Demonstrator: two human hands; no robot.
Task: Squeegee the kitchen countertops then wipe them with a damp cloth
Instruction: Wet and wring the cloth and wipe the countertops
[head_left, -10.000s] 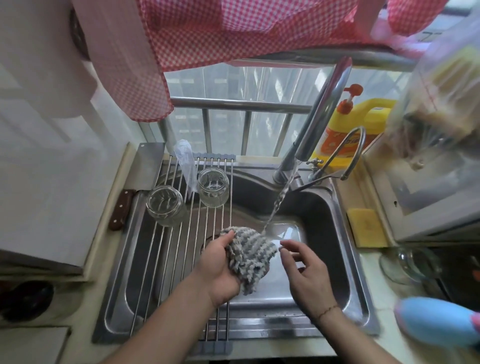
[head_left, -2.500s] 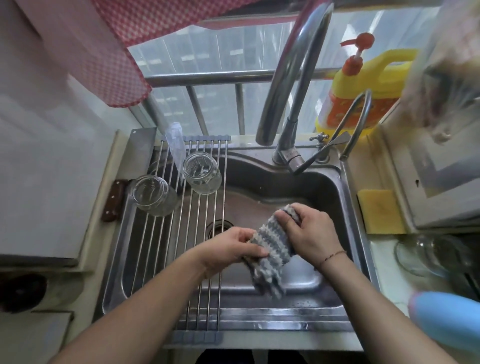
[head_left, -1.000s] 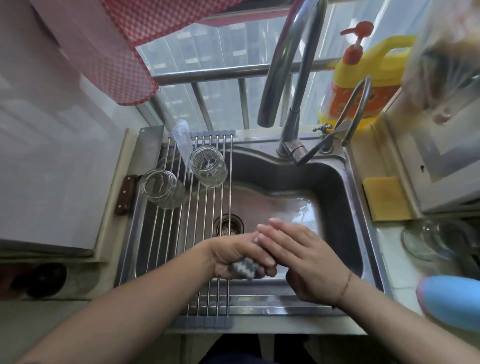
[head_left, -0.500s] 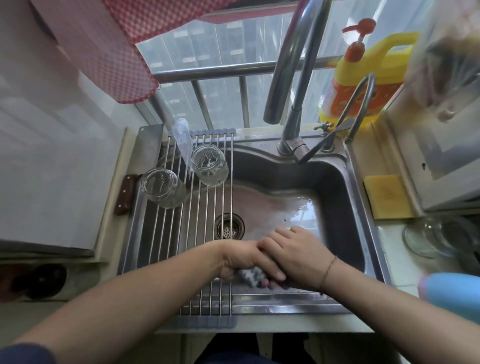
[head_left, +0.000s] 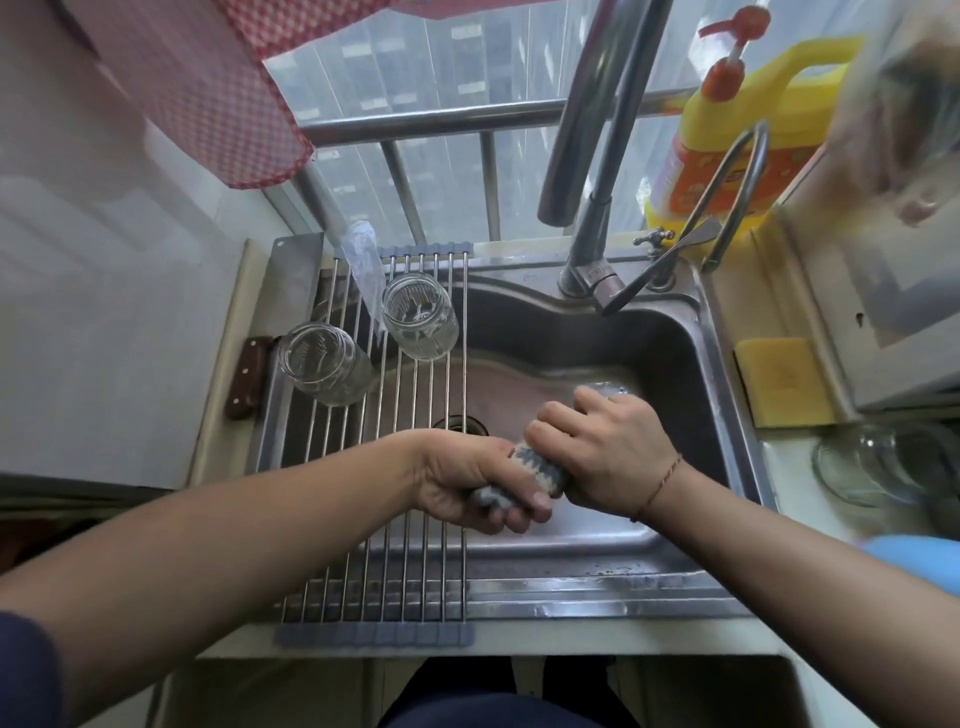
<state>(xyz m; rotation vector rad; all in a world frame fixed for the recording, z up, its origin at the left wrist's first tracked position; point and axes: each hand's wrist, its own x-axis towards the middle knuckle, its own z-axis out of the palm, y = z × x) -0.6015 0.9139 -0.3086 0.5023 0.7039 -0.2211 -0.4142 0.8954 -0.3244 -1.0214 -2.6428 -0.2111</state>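
Grey-and-white striped cloth (head_left: 537, 467), twisted into a tight roll, held over the stainless steel sink basin (head_left: 670, 358), above its front half. Left hand (head_left: 467, 486) clenched round the near end of the roll, fingers (head_left: 524, 512) wrapped underneath, a grey bit of cloth showing below the palm. Right hand (head_left: 608, 457) clenched round the far end, knuckles up, thin red string bracelet (head_left: 665, 480) on the wrist. Hands touching across the roll.

Roll-up wire drying rack (head_left: 405, 519) spanning the left part of the basin; two clear glass jars (head_left: 421, 317) (head_left: 319, 364) lying on it near the back, with a crumpled clear plastic bag (head_left: 363, 260) beside them. Round drain (head_left: 460, 423) visible just behind the left wrist. Tall chrome tap (head_left: 602, 156) at the back rim, spout over the basin. Yellow detergent bottle with an orange pump (head_left: 743, 119) behind the tap on the right. Yellow sponge (head_left: 779, 379) on the pale bench (head_left: 519, 644) right of the sink. Clear glass bowl (head_left: 872, 462) further forward on the right. Cleaver with a brown handle (head_left: 249, 379) along the left rim. Red checked curtain (head_left: 208, 83) upper left.
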